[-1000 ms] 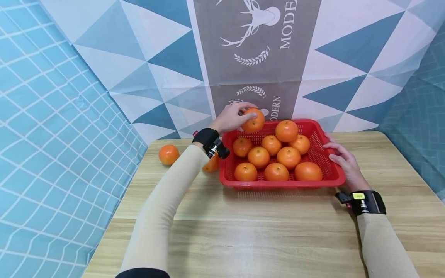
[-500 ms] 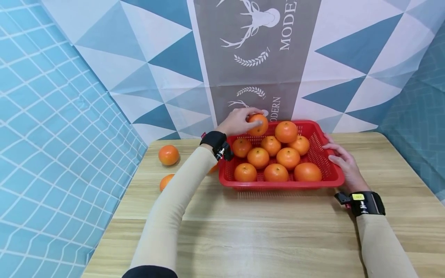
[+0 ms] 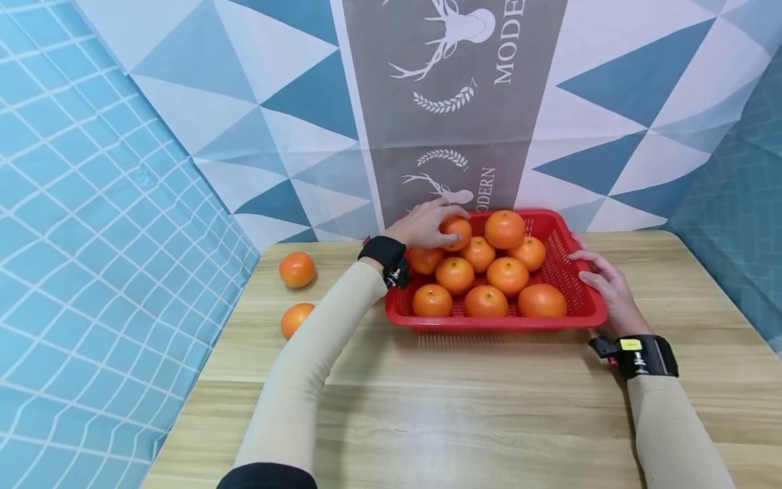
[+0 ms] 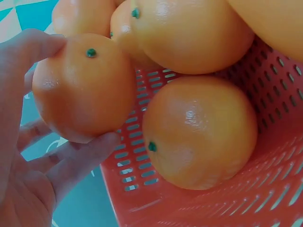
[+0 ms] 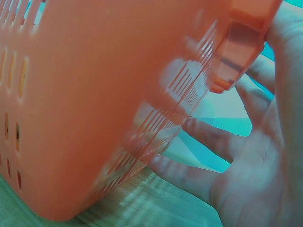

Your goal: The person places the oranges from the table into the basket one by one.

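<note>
My left hand grips an orange over the back left of the red plastic basket. In the left wrist view, thumb and fingers curl round this held orange, whose small green stem end faces up. Another orange lies close beside it in the basket. Several more, such as the front left orange, fill the basket, and one orange sits higher at the back. My right hand holds the basket's right side, thumb at the rim and fingertips on the slotted outer wall.
Two loose oranges lie on the wooden table left of the basket: one orange farther back, one orange partly behind the left sleeve. A patterned cloth hangs right behind the basket, with a blue checked cloth at left.
My left hand has brought the orange slightly right and down into the basket's back left. The left forearm has shifted right, uncovering a loose orange. My right hand stays on the basket.
</note>
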